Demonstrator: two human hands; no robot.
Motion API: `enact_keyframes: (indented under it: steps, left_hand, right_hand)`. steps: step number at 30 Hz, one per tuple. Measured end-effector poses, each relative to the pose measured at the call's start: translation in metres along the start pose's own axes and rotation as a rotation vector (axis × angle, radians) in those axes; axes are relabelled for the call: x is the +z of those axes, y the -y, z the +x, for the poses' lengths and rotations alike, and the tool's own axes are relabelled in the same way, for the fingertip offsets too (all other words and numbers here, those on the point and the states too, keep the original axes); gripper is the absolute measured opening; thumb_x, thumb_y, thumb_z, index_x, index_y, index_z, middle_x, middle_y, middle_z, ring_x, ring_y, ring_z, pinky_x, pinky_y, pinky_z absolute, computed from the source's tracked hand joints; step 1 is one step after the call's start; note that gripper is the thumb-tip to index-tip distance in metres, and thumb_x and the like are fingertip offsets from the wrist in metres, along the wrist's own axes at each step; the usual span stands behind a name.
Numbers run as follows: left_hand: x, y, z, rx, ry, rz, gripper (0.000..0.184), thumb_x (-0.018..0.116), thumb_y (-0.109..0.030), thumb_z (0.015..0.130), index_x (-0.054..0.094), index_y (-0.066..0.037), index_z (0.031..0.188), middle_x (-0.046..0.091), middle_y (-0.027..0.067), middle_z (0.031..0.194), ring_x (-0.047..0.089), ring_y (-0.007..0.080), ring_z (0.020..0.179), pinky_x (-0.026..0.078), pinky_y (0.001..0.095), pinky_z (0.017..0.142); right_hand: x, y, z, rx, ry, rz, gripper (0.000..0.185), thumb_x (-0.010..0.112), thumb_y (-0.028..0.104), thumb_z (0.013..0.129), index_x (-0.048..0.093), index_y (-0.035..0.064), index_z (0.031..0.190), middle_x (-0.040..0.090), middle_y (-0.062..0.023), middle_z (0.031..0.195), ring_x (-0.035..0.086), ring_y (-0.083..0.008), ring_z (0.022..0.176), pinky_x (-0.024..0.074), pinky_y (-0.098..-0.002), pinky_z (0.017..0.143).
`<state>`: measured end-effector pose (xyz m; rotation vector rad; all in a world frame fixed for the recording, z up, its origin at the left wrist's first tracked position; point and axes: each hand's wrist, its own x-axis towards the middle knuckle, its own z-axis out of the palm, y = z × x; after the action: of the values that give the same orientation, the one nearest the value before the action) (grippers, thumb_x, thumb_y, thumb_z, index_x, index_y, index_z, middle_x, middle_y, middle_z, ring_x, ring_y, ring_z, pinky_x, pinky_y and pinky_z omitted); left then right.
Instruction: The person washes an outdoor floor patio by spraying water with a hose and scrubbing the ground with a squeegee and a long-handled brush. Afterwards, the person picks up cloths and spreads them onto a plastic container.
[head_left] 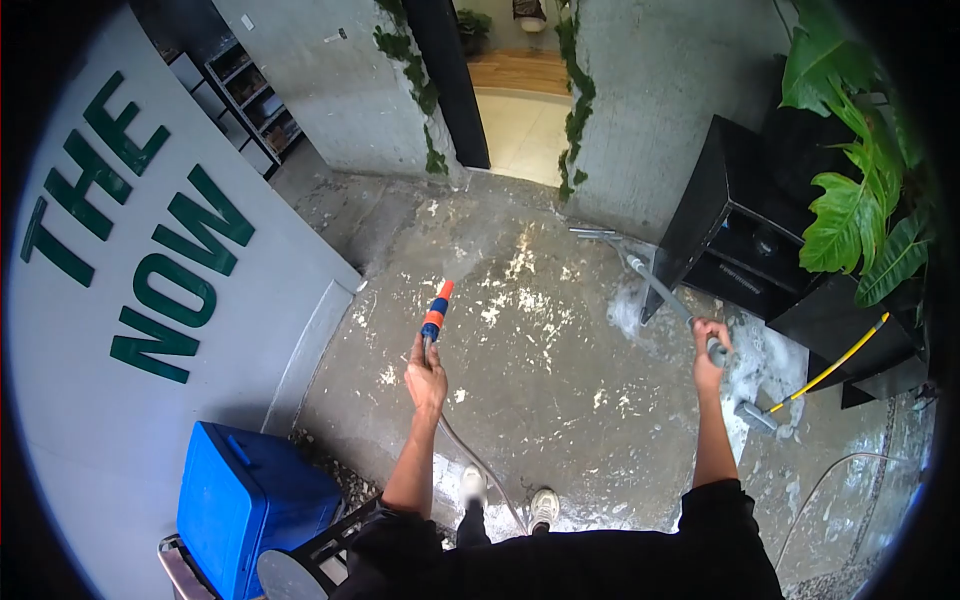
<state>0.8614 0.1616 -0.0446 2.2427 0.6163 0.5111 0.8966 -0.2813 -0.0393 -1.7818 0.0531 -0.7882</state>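
Near the middle of the view, my left hand (pixel 426 380) is closed round the rear of an orange and blue hose nozzle (pixel 437 312). The nozzle points forward over the wet concrete floor (pixel 520 400), and a faint spray shows beyond its tip. A thin hose (pixel 470 452) trails from it towards my feet. On the right, my right hand (pixel 710 350) grips the upper end of a grey-handled squeegee (pixel 660 288). The squeegee's flat head lies on the floor by the concrete wall. White foam (pixel 628 312) spreads around the handle and below the black cabinet.
A black cabinet (pixel 735 220) and a leafy plant (pixel 850 220) stand at the right. A brush with a yellow handle (pixel 830 368) leans there. A blue bin (pixel 225 500) and a round stool (pixel 290 577) are at lower left. A lettered wall (pixel 250 300) borders the left; a doorway opens ahead.
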Motion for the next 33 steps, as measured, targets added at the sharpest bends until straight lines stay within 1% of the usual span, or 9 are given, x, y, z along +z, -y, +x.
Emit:
enact_keyframes:
  steps: [10, 13, 17, 20, 22, 26, 27, 30, 33]
  left_hand:
    - [0.008, -0.014, 0.038, -0.498, 0.437, -0.538, 0.067, 0.043, -0.001, 0.07, 0.016, -0.004, 0.132, 0.05, 0.0081, 0.06, 0.044, 0.0144, 0.039, 0.034, 0.0284, 0.031]
    - [0.019, 0.013, 0.046, -0.676, 0.62, -0.523, 0.06, 0.042, -0.01, 0.069, 0.026, -0.01, 0.127, 0.044, 0.005, 0.059, 0.039, 0.0134, 0.036, 0.033, 0.0285, 0.031]
    - [0.016, 0.012, 0.067, -0.976, 0.864, -0.569, 0.024, 0.046, -0.028, 0.076, 0.036, -0.012, 0.091, 0.039, 0.0028, 0.063, 0.033, 0.0099, 0.038, 0.029, 0.0261, 0.034]
    - [0.004, 0.02, 0.07, -0.981, 0.923, -0.578, 0.03, 0.044, -0.041, 0.08, 0.035, -0.013, 0.087, 0.04, 0.0028, 0.064, 0.034, 0.0102, 0.039, 0.029, 0.0256, 0.035]
    - [0.001, 0.028, 0.074, -0.932, 0.957, -0.595, 0.035, 0.042, -0.046, 0.081, 0.037, -0.012, 0.09, 0.041, 0.0031, 0.064, 0.036, 0.0112, 0.039, 0.031, 0.026, 0.035]
    - [-0.004, 0.033, 0.065, -0.974, 1.061, -0.569, 0.037, 0.037, -0.045, 0.083, 0.037, -0.011, 0.098, 0.051, 0.0088, 0.072, 0.046, 0.0175, 0.042, 0.039, 0.0302, 0.038]
    - [-0.004, 0.032, 0.065, -1.006, 1.086, -0.602, 0.038, 0.035, -0.045, 0.083, 0.037, -0.01, 0.1, 0.054, 0.0112, 0.075, 0.049, 0.0199, 0.044, 0.042, 0.032, 0.04]
    - [-0.007, 0.023, 0.054, -1.045, 1.16, -0.63, 0.039, 0.031, -0.043, 0.084, 0.036, -0.009, 0.102, 0.055, 0.0145, 0.078, 0.052, 0.0225, 0.046, 0.045, 0.0342, 0.043]
    - [-0.005, 0.019, 0.031, -1.02, 1.221, -0.646, 0.041, 0.029, -0.042, 0.084, 0.034, -0.007, 0.105, 0.055, 0.0161, 0.078, 0.054, 0.024, 0.048, 0.047, 0.0358, 0.046]
  right_hand:
    - [0.092, 0.165, -0.095, -0.023, 0.267, -0.008, 0.02, 0.069, 0.003, 0.065, 0.048, 0.0041, 0.067, 0.054, -0.0096, 0.082, 0.051, -0.0188, 0.081, 0.0399, -0.0309, 0.07]
    - [0.092, 0.253, -0.079, -0.097, 0.761, -0.155, 0.024, 0.073, 0.008, 0.057, 0.051, 0.0076, 0.067, 0.053, -0.0057, 0.079, 0.052, -0.0217, 0.079, 0.0396, -0.0333, 0.07]
    - [0.105, 0.325, -0.048, -0.084, 1.378, -0.149, 0.022, 0.072, 0.015, 0.058, 0.052, 0.01, 0.067, 0.055, -0.0038, 0.078, 0.052, -0.0234, 0.078, 0.0397, -0.0352, 0.067]
    - [0.1, 0.32, -0.025, -0.049, 1.693, 0.571, 0.02, 0.067, 0.02, 0.07, 0.054, 0.0069, 0.078, 0.056, -0.011, 0.08, 0.052, -0.0274, 0.079, 0.0405, -0.0396, 0.062]
    - [0.141, 0.33, -0.012, -0.703, 1.715, 1.463, 0.038, 0.055, 0.037, 0.08, 0.057, 0.0104, 0.108, 0.051, -0.0104, 0.109, 0.053, -0.0288, 0.085, 0.0465, -0.0364, 0.069]
    - [0.16, 0.333, 0.006, 0.048, 1.977, 1.484, 0.035, 0.063, 0.028, 0.074, 0.051, -0.0003, 0.091, 0.053, -0.0156, 0.088, 0.051, -0.033, 0.079, 0.0408, -0.0398, 0.069]
    - [0.183, 0.317, 0.01, -0.007, 2.141, 1.588, 0.046, 0.058, 0.033, 0.078, 0.046, -0.007, 0.098, 0.052, -0.0205, 0.088, 0.051, -0.0361, 0.078, 0.0421, -0.0412, 0.067]
    - [0.218, 0.212, -0.003, 0.774, 1.036, 1.029, 0.045, 0.059, 0.033, 0.075, 0.048, -0.0004, 0.103, 0.054, -0.0177, 0.09, 0.054, -0.028, 0.081, 0.0452, -0.0355, 0.068]
    - [0.271, 0.138, -0.029, 1.414, 0.597, 0.382, 0.05, 0.06, 0.035, 0.075, 0.044, 0.004, 0.11, 0.05, -0.0149, 0.1, 0.05, -0.0264, 0.091, 0.0436, -0.044, 0.077]
